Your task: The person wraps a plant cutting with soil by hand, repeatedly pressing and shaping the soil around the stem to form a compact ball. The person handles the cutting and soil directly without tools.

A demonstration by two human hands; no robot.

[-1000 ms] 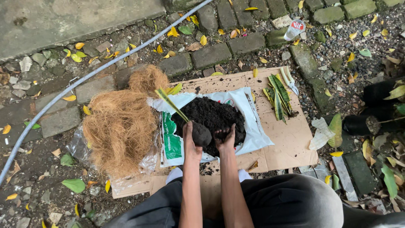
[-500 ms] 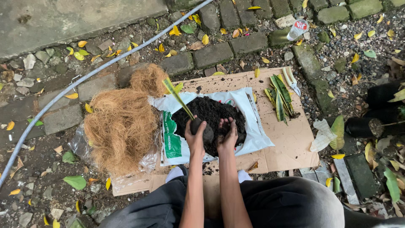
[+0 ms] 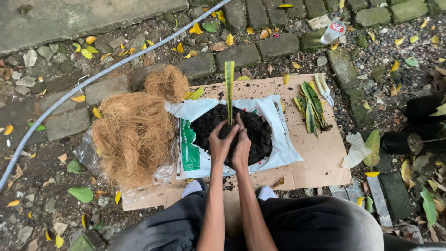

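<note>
My left hand (image 3: 220, 142) and my right hand (image 3: 242, 145) are cupped together around a dark ball of soil (image 3: 228, 131). A long green-and-yellow leaf cutting (image 3: 229, 88) stands upright out of that ball. The hands are over a heap of black soil (image 3: 253, 132) that lies on a white plastic bag (image 3: 278, 146). The bag is spread on a sheet of cardboard (image 3: 320, 162).
A big mound of brown coconut fibre (image 3: 134, 132) lies left of the bag. More leaf cuttings (image 3: 310, 108) rest on the cardboard at right. A grey hose (image 3: 93, 79) runs diagonally across the paving. Black pots (image 3: 418, 125) stand at far right. My knees in dark trousers (image 3: 316, 223) fill the bottom.
The hands have come together more tightly around the soil ball, and the leaf cutting, earlier slanted to the left, now stands upright.
</note>
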